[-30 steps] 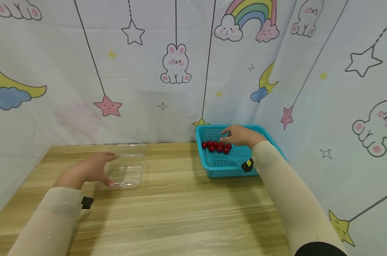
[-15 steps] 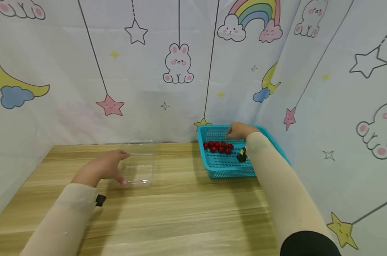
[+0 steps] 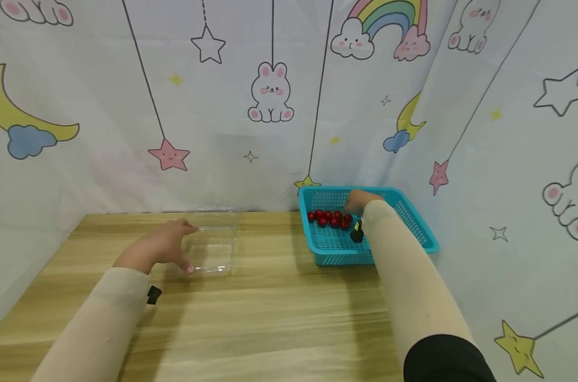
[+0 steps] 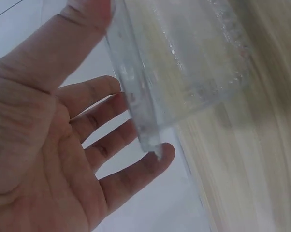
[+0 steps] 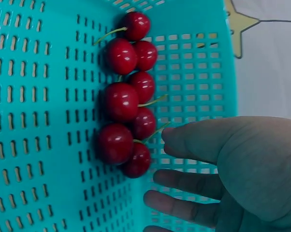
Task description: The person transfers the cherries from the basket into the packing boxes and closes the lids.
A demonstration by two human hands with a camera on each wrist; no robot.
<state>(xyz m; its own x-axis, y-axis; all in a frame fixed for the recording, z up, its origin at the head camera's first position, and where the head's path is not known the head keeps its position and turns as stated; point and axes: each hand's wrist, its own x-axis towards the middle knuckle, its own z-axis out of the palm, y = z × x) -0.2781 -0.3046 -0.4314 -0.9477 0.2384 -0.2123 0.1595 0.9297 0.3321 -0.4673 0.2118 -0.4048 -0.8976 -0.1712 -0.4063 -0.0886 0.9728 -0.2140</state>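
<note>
On the left of the table stands a clear plastic box [image 3: 213, 270]. My left hand [image 3: 162, 246] holds it by its left end, thumb toward the near side and fingers toward the far side. In the left wrist view, the thumb and fingertips [image 4: 160, 157] lie along the clear rim. Several red cherries [image 5: 115, 144], some with green stems, cluster inside the turquoise basket [image 3: 343, 258]. My right hand [image 5: 252, 164] reaches into the basket beside them. Its fingers are extended and spread, with the thumb tip right at one cherry's stem; nothing is between them.
The wood-grain table [image 3: 269, 307] runs beneath both containers. Behind it and at the right hangs a white curtain [image 3: 231, 175] printed with rabbits, stars and moons; the basket stands close to this curtain.
My left hand and the box have shifted right. My right hand first drew back a little from above the cherries, then lowered into the basket beside them. The view has turned slightly left.
</note>
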